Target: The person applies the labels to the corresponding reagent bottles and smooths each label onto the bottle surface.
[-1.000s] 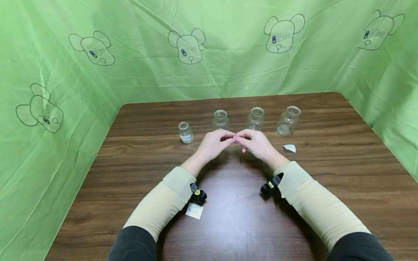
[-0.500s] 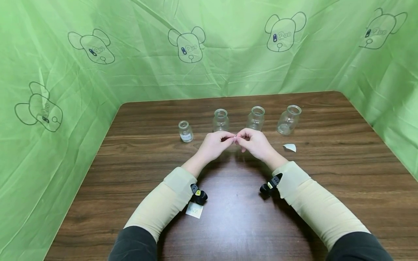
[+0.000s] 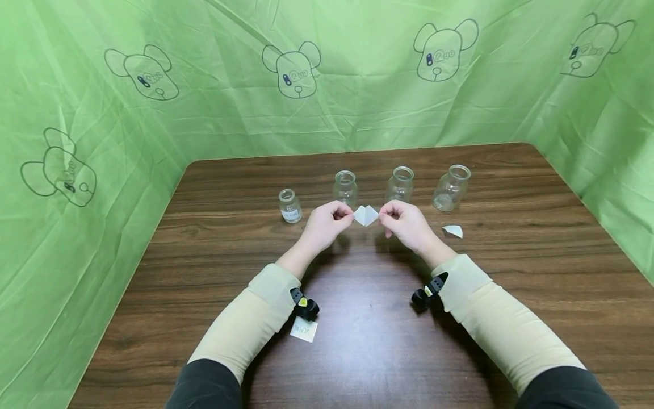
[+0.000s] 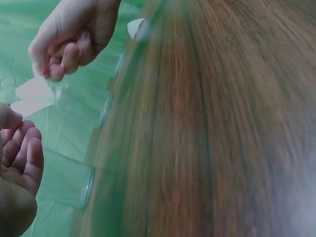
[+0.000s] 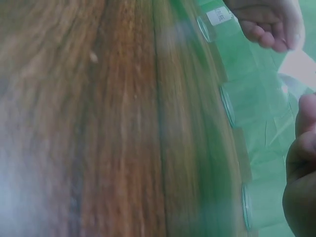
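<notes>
Between both hands is a small piece of white paper [image 3: 361, 216], spread out with a crease down its middle. My left hand [image 3: 325, 224] pinches its left corner between thumb and index finger. At the opposite corner, the thumb and index finger of my right hand [image 3: 407, 228] pinch it too. In the left wrist view the paper [image 4: 33, 90] shows two pale flaps meeting at a fold. It is held up above the table, in front of two clear glass jars, the left one [image 3: 345, 192] and the middle one [image 3: 401, 186].
A third glass jar [image 3: 452, 191] stands to the right. At the left is a smaller glass jar [image 3: 290, 208] with a white label. A curled white scrap [image 3: 453, 231] lies right of the hands. Near the left wrist lies a square paper [image 3: 305, 329] with faint writing.
Earlier my fingertips met around the paper, mostly hiding it. Now the hands have moved apart and the paper is unfolded between them. Jars and scraps have stayed put.
</notes>
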### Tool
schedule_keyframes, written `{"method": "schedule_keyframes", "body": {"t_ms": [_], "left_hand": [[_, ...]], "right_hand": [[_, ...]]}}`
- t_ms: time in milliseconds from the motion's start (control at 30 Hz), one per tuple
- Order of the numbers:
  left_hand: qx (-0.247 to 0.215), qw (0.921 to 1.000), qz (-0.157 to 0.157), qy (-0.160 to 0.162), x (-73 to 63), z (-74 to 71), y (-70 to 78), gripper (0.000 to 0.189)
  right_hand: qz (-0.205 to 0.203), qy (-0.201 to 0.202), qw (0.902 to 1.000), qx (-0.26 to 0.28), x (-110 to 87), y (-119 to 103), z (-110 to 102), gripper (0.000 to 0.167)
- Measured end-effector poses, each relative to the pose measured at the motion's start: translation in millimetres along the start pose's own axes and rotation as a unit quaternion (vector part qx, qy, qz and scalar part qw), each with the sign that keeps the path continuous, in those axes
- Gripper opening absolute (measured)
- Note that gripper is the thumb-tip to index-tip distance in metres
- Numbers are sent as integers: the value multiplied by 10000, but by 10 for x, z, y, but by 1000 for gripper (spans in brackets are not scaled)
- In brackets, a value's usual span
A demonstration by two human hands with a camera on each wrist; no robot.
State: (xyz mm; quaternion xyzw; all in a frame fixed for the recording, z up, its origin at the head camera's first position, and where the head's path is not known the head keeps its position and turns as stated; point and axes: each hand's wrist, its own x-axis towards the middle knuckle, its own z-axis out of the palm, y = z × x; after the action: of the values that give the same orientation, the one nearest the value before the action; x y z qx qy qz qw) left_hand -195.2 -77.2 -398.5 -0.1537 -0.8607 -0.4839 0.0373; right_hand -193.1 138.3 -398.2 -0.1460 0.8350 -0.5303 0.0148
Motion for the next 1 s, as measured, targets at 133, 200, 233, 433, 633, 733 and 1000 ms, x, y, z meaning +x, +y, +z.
{"method": "schedule_keyframes", "body": {"t_ms": [133,200,233,433,633,733,1000], "left_hand": [[-34,9998,-97,144,-24,-64,-44,6],[-42,9997,-132,222,-32,-96,-65,7],[-30,9996,-144,259,-36,-111,-76,7],[-78,9988,-275,395,-67,-195,-136,6],[-129,9984,-312,443,-96,-254,-170,6],[-171,9984,-323,442,-101,-268,-194,6],[-99,9979,-402,496,-101,-277,-254,6]], "right_hand": [[89,114,9999,36,-19,33,-59,13],[143,170,9997,31,-32,58,-99,12],[164,189,9997,38,-40,72,-120,12],[290,303,9991,4,-146,84,-286,13],[357,314,9984,-304,-289,270,-531,14],[482,225,9969,-587,-378,351,-679,14],[796,167,9930,-854,-591,531,-983,18]]}}
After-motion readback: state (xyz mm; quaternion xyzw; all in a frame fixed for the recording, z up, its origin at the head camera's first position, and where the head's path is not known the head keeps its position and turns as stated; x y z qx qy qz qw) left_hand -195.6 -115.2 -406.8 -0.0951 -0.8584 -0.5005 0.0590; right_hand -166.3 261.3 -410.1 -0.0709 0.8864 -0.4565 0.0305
